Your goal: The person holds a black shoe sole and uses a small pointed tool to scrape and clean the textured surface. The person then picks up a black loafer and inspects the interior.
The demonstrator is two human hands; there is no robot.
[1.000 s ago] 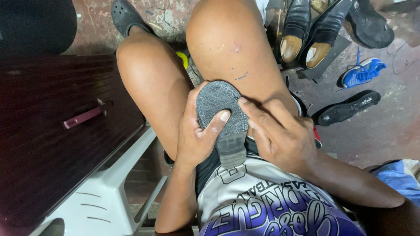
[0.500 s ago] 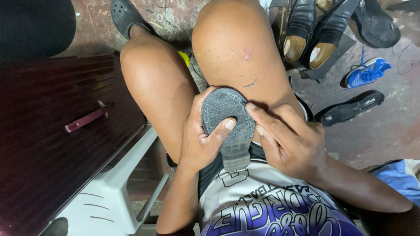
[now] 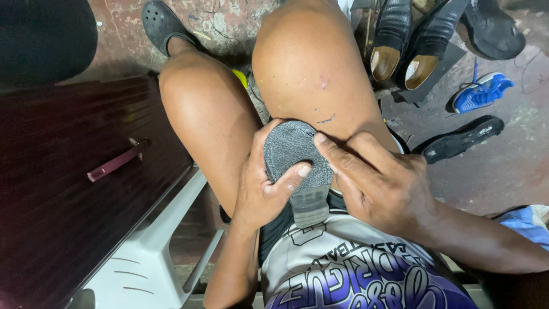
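Note:
A grey shoe sole with a fine textured tread rests on my lap between my bare thighs, its rounded end pointing away from me. My left hand grips its left edge, thumb pressed across the tread. My right hand holds the right edge, with the index finger laid along the rim. The sole's near end is smoother and lies against my purple and white jersey. The underside of the shoe is hidden.
A dark wooden board with a pink stick lies on a white plastic chair at left. Black dress shoes, a black insole and a blue shoe sit on the concrete floor at right. My foot wears a black clog.
Both hands and the sole have stayed together on my lap; my right index finger has slid slightly along the sole's rim. The view has shifted a little.

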